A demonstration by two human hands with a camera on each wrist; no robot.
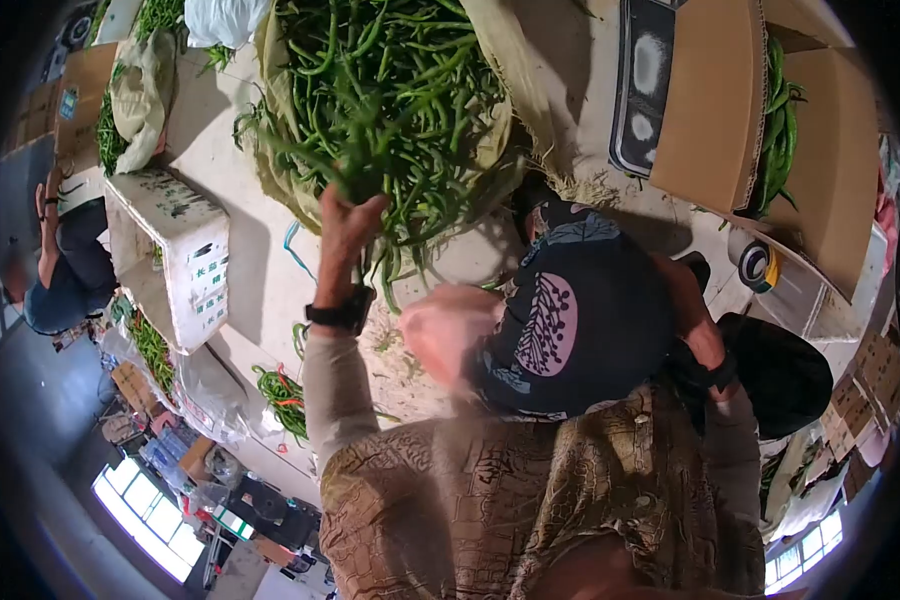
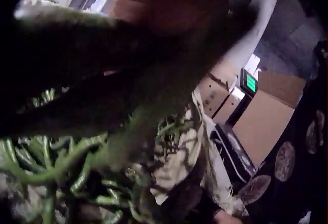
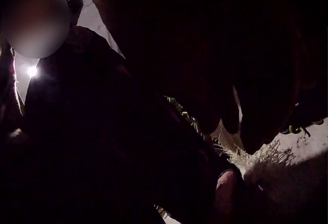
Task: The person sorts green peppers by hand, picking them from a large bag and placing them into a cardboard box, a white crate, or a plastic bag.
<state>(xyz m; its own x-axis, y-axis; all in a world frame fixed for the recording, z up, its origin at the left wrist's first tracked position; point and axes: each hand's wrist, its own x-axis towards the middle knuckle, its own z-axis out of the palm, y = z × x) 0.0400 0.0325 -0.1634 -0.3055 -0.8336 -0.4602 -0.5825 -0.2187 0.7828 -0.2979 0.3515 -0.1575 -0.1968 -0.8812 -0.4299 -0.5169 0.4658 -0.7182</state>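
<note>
Head view: The person's left hand (image 1: 348,228), reaching forward from a pale sleeve (image 1: 338,385) with a dark wristband (image 1: 342,312), grips a bunch of peppers (image 1: 362,165), thin and green. The bunch is blurred, over the near side of a large open sack (image 1: 518,75); a heap (image 1: 420,95) of the same peppers fills the sack, which stands on a pale floor (image 1: 252,205). The right hand (image 1: 705,342) is farther right, beside dark cloth (image 1: 610,320) with a pink oval print; its fingers are hidden, so whether it holds anything cannot be told. To the left are a white crate (image 1: 195,275) with green lettering, a small tied bundle (image 1: 282,402) of peppers on the floor, and a second person (image 1: 70,260). To the right, a cardboard box (image 1: 710,100) has long green peppers showing between its flaps, with a yellow-and-black roll (image 1: 760,268) just below.

Left wrist view: Large, dark, blurred shapes cross close to the lens, too unclear to name. Below them lie curved green peppers and pale sack cloth; beyond, at right, are a cardboard box and a green-lit display (image 2: 249,83).

Right wrist view: Nearly all is dark, the right hand's grip unreadable. Pale fibres (image 3: 264,155) lie on the lit floor at lower right.
</note>
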